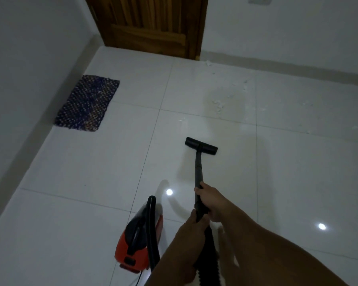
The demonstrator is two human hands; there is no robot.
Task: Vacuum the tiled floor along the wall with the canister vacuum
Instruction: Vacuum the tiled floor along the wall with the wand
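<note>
A red and black canister vacuum (137, 242) sits on the white tiled floor (81, 182) at the bottom centre, its black hose (152, 228) arching up from it. The black wand (198, 168) runs forward to a flat black floor nozzle (201, 145) resting on the tiles. My right hand (210, 200) grips the wand higher up. Just below it, my left hand (191, 226) holds the wand's lower end where the ribbed hose joins. White crumbs and dust (219, 105) lie scattered ahead of the nozzle, toward the far wall (298, 34).
A dark blue woven mat (87, 103) lies against the left wall. A brown wooden door (151, 23) stands at the far corner. A grey skirting (298, 68) runs along the far wall. Ceiling lights reflect on the glossy tiles.
</note>
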